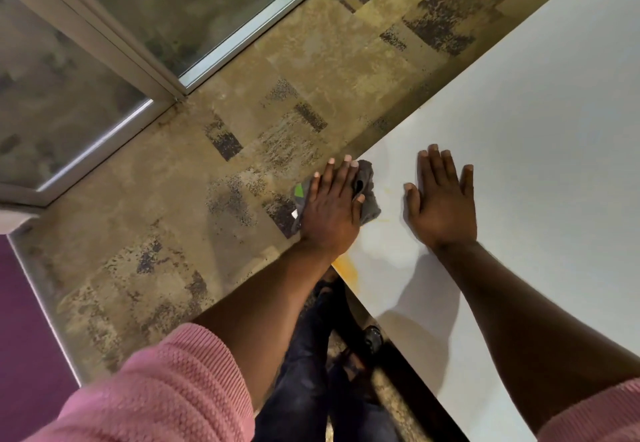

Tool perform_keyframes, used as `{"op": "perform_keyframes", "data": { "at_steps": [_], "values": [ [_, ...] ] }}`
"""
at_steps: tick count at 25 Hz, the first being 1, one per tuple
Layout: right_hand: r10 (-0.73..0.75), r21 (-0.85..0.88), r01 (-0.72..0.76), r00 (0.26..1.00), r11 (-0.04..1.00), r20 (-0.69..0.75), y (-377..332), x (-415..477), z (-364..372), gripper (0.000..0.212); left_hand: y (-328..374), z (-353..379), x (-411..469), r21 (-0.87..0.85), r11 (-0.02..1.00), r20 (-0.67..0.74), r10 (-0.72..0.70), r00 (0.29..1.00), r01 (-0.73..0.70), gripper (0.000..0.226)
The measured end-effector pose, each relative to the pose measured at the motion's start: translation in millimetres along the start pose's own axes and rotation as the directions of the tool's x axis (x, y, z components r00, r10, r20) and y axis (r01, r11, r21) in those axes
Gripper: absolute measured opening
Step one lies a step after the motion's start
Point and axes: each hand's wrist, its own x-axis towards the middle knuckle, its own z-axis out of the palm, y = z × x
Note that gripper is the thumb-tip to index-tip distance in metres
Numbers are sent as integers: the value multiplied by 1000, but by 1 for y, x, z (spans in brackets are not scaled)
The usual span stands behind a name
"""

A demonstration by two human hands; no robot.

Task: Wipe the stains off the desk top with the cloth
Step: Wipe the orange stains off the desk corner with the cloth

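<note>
While the white worktop point(519, 123) fills the right of the view, its left edge runs diagonally above patterned carpet point(180, 220). At that edge the left hand point(330, 214) presses flat, fingers spread, on the grey cloth point(367, 195) — pinning it rather than clutching it. The right hand point(440, 206) lies open and empty on the worktop just beside. An orange stain point(346, 266) sits at the edge near the left wrist; fainter yellow smears point(384, 221) show beside the cloth. Part of the cloth overhangs the edge — a careless outward stroke could likely drag it off, or smear the orange further.
</note>
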Motion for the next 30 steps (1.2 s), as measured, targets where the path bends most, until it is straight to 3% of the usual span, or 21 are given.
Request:
{"op": "perform_keyframes", "data": {
  "at_steps": [4,9,13,24,30],
  "values": [
    [6,107,2,997,994,-72,3,0,-3,63,40,7,36,44,987,32,151,988,-152,62],
    [146,448,-34,965,894,-217,6,-4,-1,57,65,10,31,25,933,72,357,931,-359,63],
    [218,549,-68,952,833,-214,9,-11,-2,57,70,15,4,42,874,127,476,870,-484,63],
    [173,479,-55,963,876,-205,-11,-109,-7,59,24,10,-68,15,880,199,463,864,-475,63],
    [-122,224,114,992,968,19,-56,-125,4,62,25,6,-67,55,893,230,423,876,-446,68]
  ]
}}
